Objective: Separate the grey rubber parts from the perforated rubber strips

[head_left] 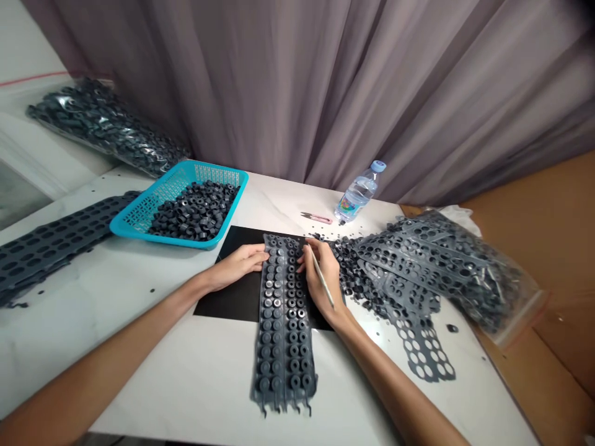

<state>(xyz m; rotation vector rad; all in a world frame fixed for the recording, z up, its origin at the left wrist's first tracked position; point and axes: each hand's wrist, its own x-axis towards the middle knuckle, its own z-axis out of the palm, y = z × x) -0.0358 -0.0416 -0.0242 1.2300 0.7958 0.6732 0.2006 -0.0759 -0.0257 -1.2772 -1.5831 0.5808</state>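
Note:
A long dark grey moulded rubber sheet point(283, 322) with rows of round ring-shaped parts lies lengthwise in front of me, its far part over a black mat point(227, 297). At its far left edge, my left hand point(242, 263) is closed, with thumb and fingers gripping the border. My right hand point(320, 272) is at the far right edge, its fingers wrapped round a slim pale pen-like tool point(320, 275). The tool's tip is hidden by the fingers. Several far positions on the sheet's right side appear as open holes.
A blue basket point(211, 243) of small black rings stands back left, beside stacked rubber sheets point(60, 232) and a filled plastic bag point(106, 127). To the right are punched-out sheets point(400, 266), loose rings and another bag point(493, 285). Behind lie pink-handled snips point(317, 218) and a water bottle point(357, 193).

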